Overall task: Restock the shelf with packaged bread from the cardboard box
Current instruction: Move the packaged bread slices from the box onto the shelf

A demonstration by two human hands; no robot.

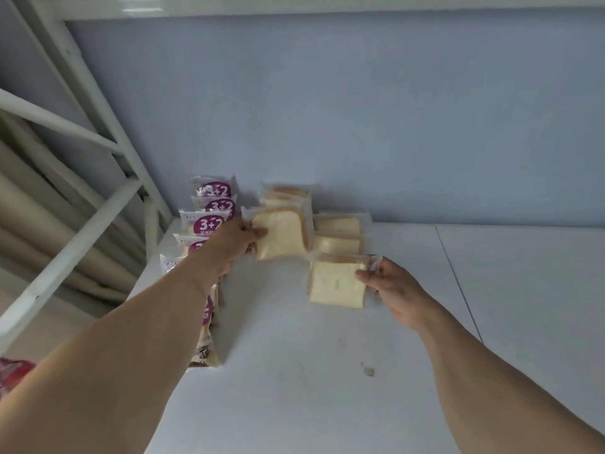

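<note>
— Presently, what is held?
— One clear-wrapped pack of pale sliced bread (pixel 281 235) is pinched by the left hand (pixel 234 242), another (pixel 337 280) at its wrapper edge by the right hand (pixel 391 285), both near the white shelf's (pixel 327 371) back edge.
— And progress?
— Partly done, it is judged: purple-labelled packs (pixel 209 221) are lined along the left edge, plain packs (pixel 337 235) stacked behind; much shelf remains unfilled. No cardboard box is seen.

Clear-wrapped pale bread slice pack (pixel 281 234), upright and slightly tilted, pinched at its nine o'clock edge. Second clear-wrapped pale slice pack (pixel 335 281), upright, pinched at its two o'clock corner. More plain packs (pixel 337 235) standing behind. Purple-labelled "3+2" packs (pixel 209 221) in a row at nine o'clock, on white shelf board (pixel 311 371).
</note>
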